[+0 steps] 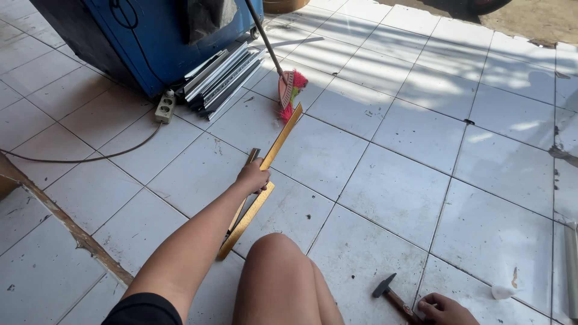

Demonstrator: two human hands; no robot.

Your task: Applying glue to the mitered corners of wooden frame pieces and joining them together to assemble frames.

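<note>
Gold-coloured moulding strip (265,174), long and flat, lies on the white tiled floor (397,192) with its long axis running diagonally, from a near end beside the person's bare knee (274,265) up and away to a far end just short of a broom head (291,90) with pink and green bristles. The left hand (253,177) is closed over the strip about midway along it, fingers curled round its edge, the arm stretched forward from the lower left. A darker, narrower metal bar (251,157) shows alongside the strip at the hand; whether the hand grips it too cannot be told.

The right hand (442,310) sits low at the bottom edge, well apart from the strip, fingers wrapped round the wooden handle of a small hammer (391,293) whose dark head rests on the tile. The left hand is therefore the one on the strip; the right is off to its side.

Farther out, a bundle of grey metal profiles (220,75) lies stacked against a blue cabinet (156,36), with a pale power strip (165,106) and its cable just beside them. A small white object (503,292) lies right of the hammer; no label on anything is legible.
</note>
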